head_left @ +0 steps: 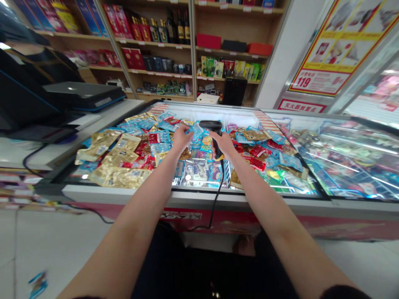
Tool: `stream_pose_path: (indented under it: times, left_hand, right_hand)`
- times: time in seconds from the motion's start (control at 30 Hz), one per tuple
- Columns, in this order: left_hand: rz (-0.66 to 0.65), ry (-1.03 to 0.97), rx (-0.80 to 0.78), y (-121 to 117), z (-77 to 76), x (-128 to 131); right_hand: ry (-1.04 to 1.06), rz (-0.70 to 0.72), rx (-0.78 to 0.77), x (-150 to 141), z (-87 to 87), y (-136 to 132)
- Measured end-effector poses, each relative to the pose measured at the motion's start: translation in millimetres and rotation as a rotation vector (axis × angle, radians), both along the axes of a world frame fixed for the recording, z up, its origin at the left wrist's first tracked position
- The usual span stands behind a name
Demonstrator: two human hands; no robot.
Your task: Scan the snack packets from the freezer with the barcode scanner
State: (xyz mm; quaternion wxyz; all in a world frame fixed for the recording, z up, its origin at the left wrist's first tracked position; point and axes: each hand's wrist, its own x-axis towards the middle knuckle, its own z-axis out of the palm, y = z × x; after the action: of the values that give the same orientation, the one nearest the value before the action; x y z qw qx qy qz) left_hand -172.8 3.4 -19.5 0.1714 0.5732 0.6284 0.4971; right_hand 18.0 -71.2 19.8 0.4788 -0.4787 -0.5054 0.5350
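My right hand [225, 144] is wrapped round the grip of a black barcode scanner [210, 124], whose cord hangs down over the freezer's front edge. Left of it, my left hand [181, 137] pinches the edge of a blue snack packet [196, 132]. Both hands are above the glass top of a chest freezer, over heaped small packets. Gold packets [120, 151] lie to the left, and red packets [257, 158] lie to the right. Between my forearms, more packets [199, 171] show within white basket wires.
A counter [127, 107] with a flat black device [84, 94] stands at the left, with a person in dark clothes [40, 62] behind it. A second freezer section [352, 153] adjoins at the right. Shelves rise behind. One packet [38, 284] lies on the floor.
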Motion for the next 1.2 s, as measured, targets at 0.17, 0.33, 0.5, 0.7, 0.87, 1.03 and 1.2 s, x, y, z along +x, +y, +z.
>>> stream_pose_path:
  times: [0.17, 0.33, 0.5, 0.7, 0.87, 1.03, 1.2]
  left_hand:
    - [0.024, -0.1, 0.071, 7, -2.5, -1]
    - [0.027, -0.117, 0.051, 11, -4.7, -2]
    - [0.026, -0.161, 0.058, 14, -7.6, -3]
    - [0.031, -0.211, 0.05, 14, -8.7, -4]
    - [0.008, -0.26, 0.042, 14, -8.4, -4]
    - [0.0, -0.29, 0.04, 12, -6.4, -3]
    - [0.029, -0.271, 0.032, 11, -4.7, -2]
  right_hand:
    - [0.04, 0.003, -0.046, 0, 0.4, 0]
    - [0.091, 0.036, -0.056, 0, 1.3, 0]
    - [0.136, 0.042, -0.064, 0, 3.1, -3]
    - [0.154, 0.06, -0.074, 0, 1.5, -2]
    - [0.177, 0.062, -0.081, 1, 4.0, -3]
    - [0.189, 0.079, -0.082, 1, 3.5, -4]
    - [0.189, 0.078, -0.081, 0, 4.9, -6]
